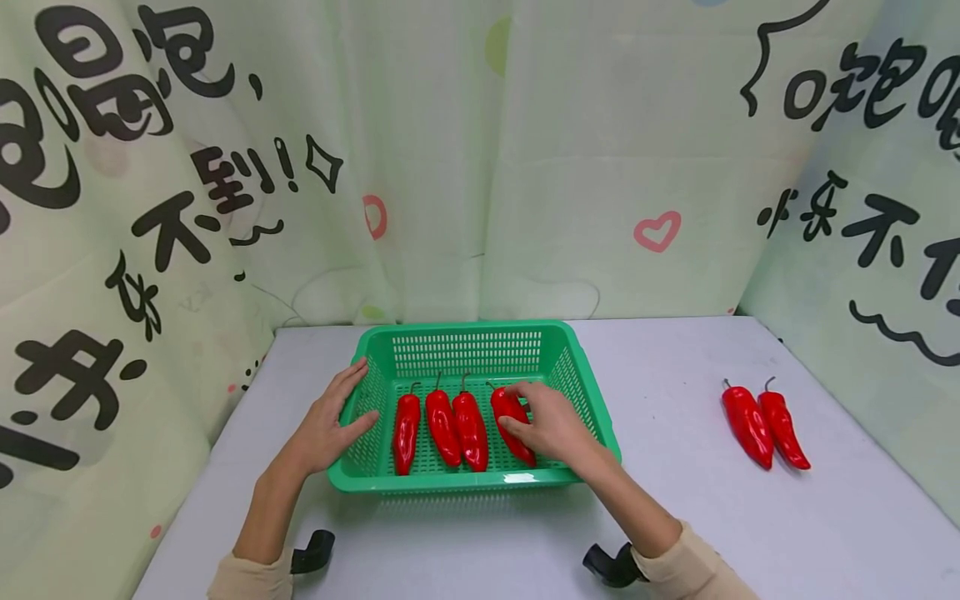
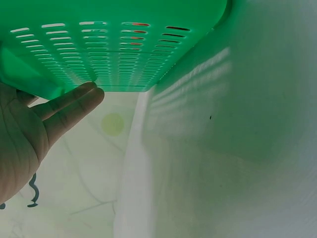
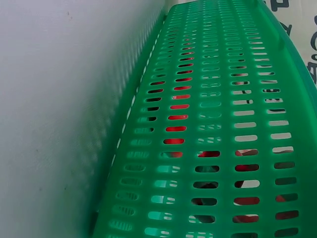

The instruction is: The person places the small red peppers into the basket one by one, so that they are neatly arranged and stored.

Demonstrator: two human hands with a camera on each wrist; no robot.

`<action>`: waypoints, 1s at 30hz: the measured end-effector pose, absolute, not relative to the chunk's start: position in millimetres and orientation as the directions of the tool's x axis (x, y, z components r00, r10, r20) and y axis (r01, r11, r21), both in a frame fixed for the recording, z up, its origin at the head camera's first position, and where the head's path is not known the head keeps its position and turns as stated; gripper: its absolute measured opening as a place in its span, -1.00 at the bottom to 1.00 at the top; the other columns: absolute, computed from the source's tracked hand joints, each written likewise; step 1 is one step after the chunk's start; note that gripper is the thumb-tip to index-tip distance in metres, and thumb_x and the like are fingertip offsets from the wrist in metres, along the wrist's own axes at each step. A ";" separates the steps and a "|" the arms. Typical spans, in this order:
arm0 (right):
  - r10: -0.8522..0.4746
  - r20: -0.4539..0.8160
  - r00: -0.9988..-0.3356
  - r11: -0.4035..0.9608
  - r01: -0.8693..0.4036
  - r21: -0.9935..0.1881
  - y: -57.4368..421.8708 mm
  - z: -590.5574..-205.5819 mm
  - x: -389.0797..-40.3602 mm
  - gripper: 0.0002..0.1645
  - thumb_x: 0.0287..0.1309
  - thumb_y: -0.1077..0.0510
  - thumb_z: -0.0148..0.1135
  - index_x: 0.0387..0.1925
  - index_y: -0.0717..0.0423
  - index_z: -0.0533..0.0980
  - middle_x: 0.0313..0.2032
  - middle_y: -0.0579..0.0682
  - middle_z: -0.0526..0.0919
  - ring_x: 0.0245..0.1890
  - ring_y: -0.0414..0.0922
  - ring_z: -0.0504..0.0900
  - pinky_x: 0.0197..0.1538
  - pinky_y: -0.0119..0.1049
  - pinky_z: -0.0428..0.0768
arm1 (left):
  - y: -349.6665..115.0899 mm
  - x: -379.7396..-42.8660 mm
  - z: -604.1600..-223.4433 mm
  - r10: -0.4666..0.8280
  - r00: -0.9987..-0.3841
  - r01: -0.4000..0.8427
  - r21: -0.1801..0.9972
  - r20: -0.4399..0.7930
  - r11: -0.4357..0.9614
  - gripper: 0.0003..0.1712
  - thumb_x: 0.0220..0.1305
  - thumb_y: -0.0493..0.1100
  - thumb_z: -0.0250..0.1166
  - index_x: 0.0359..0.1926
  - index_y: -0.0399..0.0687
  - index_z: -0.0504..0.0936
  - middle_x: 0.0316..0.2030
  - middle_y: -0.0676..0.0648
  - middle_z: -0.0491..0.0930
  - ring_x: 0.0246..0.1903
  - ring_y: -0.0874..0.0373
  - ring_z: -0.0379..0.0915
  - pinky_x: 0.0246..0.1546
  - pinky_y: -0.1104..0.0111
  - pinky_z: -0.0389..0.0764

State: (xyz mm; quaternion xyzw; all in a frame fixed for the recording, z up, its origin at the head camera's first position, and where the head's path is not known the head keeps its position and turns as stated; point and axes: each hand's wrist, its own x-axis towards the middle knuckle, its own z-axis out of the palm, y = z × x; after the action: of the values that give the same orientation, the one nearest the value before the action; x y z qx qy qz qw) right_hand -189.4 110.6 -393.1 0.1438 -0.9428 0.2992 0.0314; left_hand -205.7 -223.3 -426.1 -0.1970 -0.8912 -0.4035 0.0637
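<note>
The held red pepper (image 1: 519, 446) is inside the green basket (image 1: 405, 485), stem towards the back wall, tip towards the front right corner. The right hand (image 1: 551, 425) pinches its upper half between thumb and bent fingers, probably because the slim body suits a grip across its width. Whether the pepper touches the basket's floor I cannot tell.

To its left are three more peppers, a left one (image 1: 406, 433), a middle one (image 1: 442, 427) and a right one (image 1: 470, 429), all stem to the back; that shared direction seems to let them fit side by side.

The left hand (image 1: 330, 425) lies at the basket's left wall, fingers straight along its outside, thumb extended over the rim, presumably to steady it.

The basket stands by the back edge of the desk (image 1: 667, 383), left of its middle. Well apart, near the desk's right edge, a loose pair of peppers (image 1: 747, 427) lies close together, stems also backward.
</note>
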 end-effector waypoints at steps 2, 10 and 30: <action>-0.257 0.140 -0.956 0.783 -0.291 -0.550 109.3 -393.2 -190.3 -0.52 0.18 0.19 0.46 0.10 0.29 0.60 -0.04 0.17 0.70 -0.11 0.09 0.65 -0.20 -0.15 0.74 | -223.4 -205.7 -426.1 0.299 -0.915 0.401 0.695 0.271 0.597 -0.15 0.37 -0.10 0.24 0.56 -0.29 0.15 0.56 -0.26 0.08 0.50 -0.35 0.03 0.30 -0.35 0.29; -0.256 0.105 -0.961 0.807 -0.272 -0.524 102.6 -393.0 -193.7 -0.54 0.20 0.18 0.45 0.08 0.32 0.59 -0.13 0.15 0.71 -0.20 -0.01 0.60 -0.27 -0.22 0.70 | -223.6 -206.6 -424.5 0.304 -0.912 0.407 0.692 0.274 0.596 -0.15 0.37 -0.09 0.26 0.56 -0.29 0.15 0.56 -0.27 0.08 0.51 -0.35 0.02 0.30 -0.35 0.29; -0.350 -0.034 -0.936 0.778 -0.270 -0.568 99.7 -396.1 -192.6 -0.49 0.22 0.14 0.43 0.13 0.33 0.55 -0.05 0.19 0.72 -0.14 0.06 0.71 -0.06 -0.07 0.73 | -223.0 -204.4 -425.7 0.298 -0.913 0.406 0.700 0.279 0.588 -0.15 0.37 -0.09 0.24 0.55 -0.29 0.16 0.56 -0.26 0.08 0.51 -0.35 0.02 0.28 -0.35 0.32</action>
State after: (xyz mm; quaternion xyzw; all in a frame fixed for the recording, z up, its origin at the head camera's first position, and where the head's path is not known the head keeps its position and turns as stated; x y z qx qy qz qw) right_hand -192.6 99.7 -396.1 0.1649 -0.9403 0.2898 -0.0689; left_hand -204.4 -223.0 -425.7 -0.1979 -0.8887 -0.4084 0.0659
